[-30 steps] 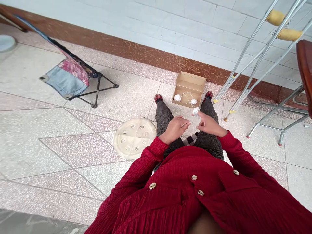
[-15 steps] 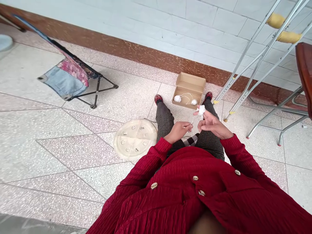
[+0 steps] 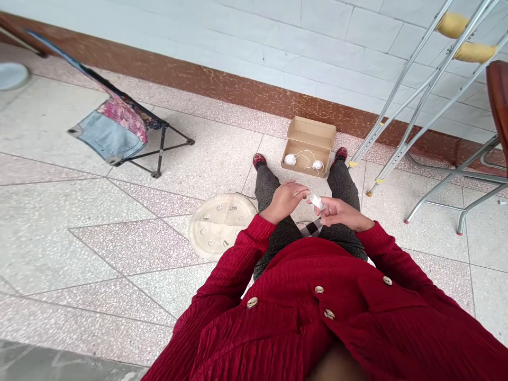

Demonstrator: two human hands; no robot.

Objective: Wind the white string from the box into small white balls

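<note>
A small white yarn bundle [image 3: 316, 200] sits between my hands, above my lap. My right hand [image 3: 341, 212] has its fingers wrapped round the bundle's right side. My left hand [image 3: 286, 200] is at the bundle's left end, palm down, its thumb and fingertips close together; whether a strand is pinched there is too small to tell. Beyond my hands, an open cardboard box [image 3: 311, 132] stands on the floor between my feet. Inside it lie a white yarn ball [image 3: 290, 160] on the left and another white ball [image 3: 317, 165] on the right, with loose yarn between them.
A round cream plate-like cover [image 3: 222, 225] lies on the floor left of my legs. A folding chair [image 3: 119, 132] stands further left. Metal crutches [image 3: 416, 100] lean at the wall on the right, beside a chair with metal legs [image 3: 448, 196].
The yarn bundle has come down and left, nearer my body, from the raised fingers of my right hand. My left hand has moved up to it and turned flatter.
</note>
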